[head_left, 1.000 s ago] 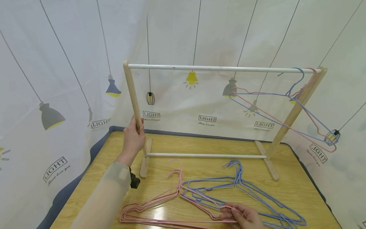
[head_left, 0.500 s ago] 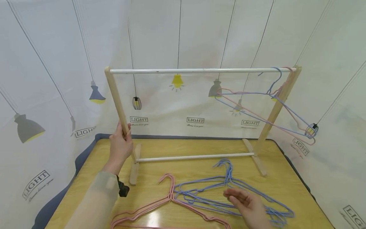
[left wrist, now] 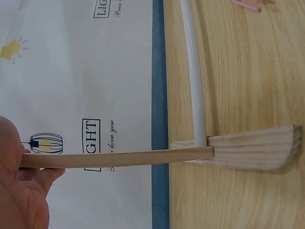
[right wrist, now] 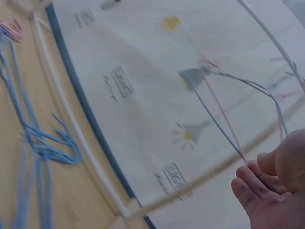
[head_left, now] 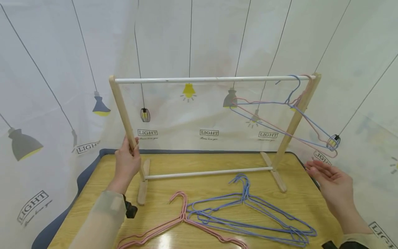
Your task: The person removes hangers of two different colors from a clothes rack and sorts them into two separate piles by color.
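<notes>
My left hand (head_left: 127,162) grips the left wooden post (head_left: 122,110) of a small clothes rack. The left wrist view shows the thumb and fingers around that post (left wrist: 109,159). Off the rack's right side, my right hand (head_left: 334,186) is raised with relaxed, slightly bent fingers and nothing in them. It sits just below the outer ends of a blue hanger (head_left: 296,90) and a pink hanger (head_left: 335,154), both hooked at the right end of the white top rail (head_left: 199,80). Several blue hangers (head_left: 245,195) and some pink hangers (head_left: 182,214) lie on the table.
The rack's lower white bar (head_left: 208,173) runs between two wooden feet, the left one (head_left: 142,188) and the right one (head_left: 278,180), on the wooden table (head_left: 87,207). Behind it hangs a pale curtain (head_left: 168,114) printed with lamps.
My right hand has let go of the pink hangers on the table and moved up and right, past the blue pile, to the rack's right side. My left hand keeps its grip.
</notes>
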The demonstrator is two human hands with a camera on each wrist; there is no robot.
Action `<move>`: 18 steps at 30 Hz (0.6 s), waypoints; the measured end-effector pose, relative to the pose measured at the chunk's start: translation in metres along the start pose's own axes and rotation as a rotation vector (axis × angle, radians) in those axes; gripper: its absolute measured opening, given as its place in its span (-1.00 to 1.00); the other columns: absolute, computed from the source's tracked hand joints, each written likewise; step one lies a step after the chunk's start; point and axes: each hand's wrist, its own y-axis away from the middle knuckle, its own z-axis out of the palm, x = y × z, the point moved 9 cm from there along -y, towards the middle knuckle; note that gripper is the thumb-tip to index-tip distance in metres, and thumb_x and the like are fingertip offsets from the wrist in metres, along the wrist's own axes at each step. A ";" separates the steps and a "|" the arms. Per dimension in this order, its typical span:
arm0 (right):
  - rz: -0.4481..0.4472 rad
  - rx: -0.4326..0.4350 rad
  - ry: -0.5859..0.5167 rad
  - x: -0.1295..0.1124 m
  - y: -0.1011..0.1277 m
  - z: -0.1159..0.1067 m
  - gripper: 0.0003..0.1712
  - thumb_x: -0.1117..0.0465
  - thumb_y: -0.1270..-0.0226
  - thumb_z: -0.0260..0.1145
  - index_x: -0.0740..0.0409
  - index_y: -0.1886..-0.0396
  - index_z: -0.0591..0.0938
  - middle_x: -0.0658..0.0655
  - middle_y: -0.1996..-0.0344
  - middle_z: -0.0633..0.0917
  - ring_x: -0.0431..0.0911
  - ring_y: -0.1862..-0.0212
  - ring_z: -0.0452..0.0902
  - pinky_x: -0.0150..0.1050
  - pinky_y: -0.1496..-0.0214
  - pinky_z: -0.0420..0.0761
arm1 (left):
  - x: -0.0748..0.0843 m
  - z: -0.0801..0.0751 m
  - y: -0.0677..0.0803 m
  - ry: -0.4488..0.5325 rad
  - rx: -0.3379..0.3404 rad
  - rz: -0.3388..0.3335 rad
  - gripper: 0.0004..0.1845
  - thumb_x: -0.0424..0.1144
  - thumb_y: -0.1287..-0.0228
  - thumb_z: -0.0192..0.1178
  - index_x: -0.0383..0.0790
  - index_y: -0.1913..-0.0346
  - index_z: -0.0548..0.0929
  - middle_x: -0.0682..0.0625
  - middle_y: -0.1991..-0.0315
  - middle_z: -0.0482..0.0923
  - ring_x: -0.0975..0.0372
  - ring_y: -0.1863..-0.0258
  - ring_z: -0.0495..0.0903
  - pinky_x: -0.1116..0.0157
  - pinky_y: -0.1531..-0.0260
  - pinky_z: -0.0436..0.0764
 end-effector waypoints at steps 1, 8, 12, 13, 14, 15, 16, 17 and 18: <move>0.003 0.018 -0.025 -0.004 -0.007 -0.008 -0.70 0.59 -0.42 0.32 0.24 0.00 0.77 0.11 0.13 0.85 -0.15 0.11 0.82 -0.32 0.05 0.72 | 0.000 0.000 0.000 0.002 0.001 -0.001 -0.54 -0.45 -0.59 0.12 -0.22 -0.46 0.46 -0.24 -0.27 0.65 -0.13 -0.12 0.72 -0.12 0.10 0.75; 0.043 0.124 -0.052 -0.018 -0.040 -0.047 -0.74 0.51 -0.43 0.36 0.13 0.05 0.75 0.04 0.18 0.84 -0.19 0.14 0.81 -0.36 0.09 0.71 | 0.000 -0.002 0.000 0.005 -0.001 -0.016 -0.53 -0.46 -0.59 0.09 -0.25 -0.47 0.43 -0.24 -0.30 0.63 -0.15 -0.16 0.69 -0.12 0.06 0.74; 0.036 0.244 0.005 -0.025 -0.051 -0.062 -0.79 0.44 -0.43 0.38 0.08 0.07 0.73 -0.02 0.22 0.82 -0.24 0.19 0.80 -0.40 0.13 0.71 | -0.001 -0.003 0.000 0.004 -0.009 -0.020 -0.53 -0.46 -0.60 0.08 -0.24 -0.48 0.43 -0.23 -0.31 0.62 -0.15 -0.17 0.69 -0.12 0.04 0.74; 0.037 0.267 0.022 -0.026 -0.054 -0.065 -0.80 0.42 -0.43 0.38 0.07 0.06 0.72 -0.03 0.23 0.81 -0.25 0.19 0.80 -0.41 0.13 0.71 | -0.001 -0.002 0.000 0.004 -0.011 -0.022 -0.54 -0.46 -0.60 0.08 -0.24 -0.48 0.43 -0.22 -0.31 0.62 -0.14 -0.17 0.69 -0.12 0.05 0.74; 0.040 0.286 0.044 -0.027 -0.056 -0.067 -0.80 0.40 -0.44 0.38 0.06 0.05 0.70 -0.05 0.23 0.80 -0.28 0.20 0.79 -0.43 0.14 0.70 | -0.001 -0.002 0.001 0.005 -0.013 -0.023 -0.54 -0.46 -0.60 0.08 -0.24 -0.47 0.43 -0.23 -0.31 0.62 -0.15 -0.17 0.69 -0.12 0.05 0.74; 0.045 0.301 0.058 -0.029 -0.058 -0.068 -0.80 0.39 -0.44 0.38 0.06 0.04 0.68 -0.07 0.24 0.80 -0.29 0.20 0.78 -0.44 0.15 0.70 | -0.002 -0.002 0.000 0.004 -0.014 -0.024 -0.54 -0.46 -0.60 0.08 -0.24 -0.48 0.43 -0.22 -0.31 0.62 -0.15 -0.17 0.68 -0.12 0.05 0.74; 0.055 0.314 0.072 -0.029 -0.060 -0.069 -0.80 0.38 -0.44 0.38 0.07 0.02 0.67 -0.08 0.24 0.79 -0.30 0.20 0.78 -0.45 0.15 0.70 | -0.002 -0.002 0.000 0.003 -0.016 -0.025 -0.53 -0.46 -0.60 0.08 -0.24 -0.48 0.43 -0.23 -0.31 0.62 -0.15 -0.17 0.68 -0.12 0.05 0.74; 0.067 0.326 0.090 -0.029 -0.062 -0.070 -0.79 0.38 -0.45 0.38 0.08 0.01 0.65 -0.09 0.24 0.78 -0.32 0.20 0.76 -0.46 0.16 0.70 | -0.002 -0.001 0.001 0.003 -0.017 -0.025 -0.53 -0.46 -0.60 0.07 -0.25 -0.48 0.43 -0.23 -0.31 0.62 -0.16 -0.17 0.68 -0.12 0.06 0.74; 0.080 0.345 0.117 -0.030 -0.064 -0.071 -0.78 0.37 -0.45 0.38 0.07 0.00 0.63 -0.11 0.23 0.76 -0.33 0.20 0.75 -0.47 0.17 0.69 | -0.003 -0.001 0.001 0.005 -0.018 -0.028 -0.54 -0.46 -0.60 0.08 -0.25 -0.47 0.43 -0.23 -0.31 0.62 -0.15 -0.17 0.68 -0.12 0.06 0.74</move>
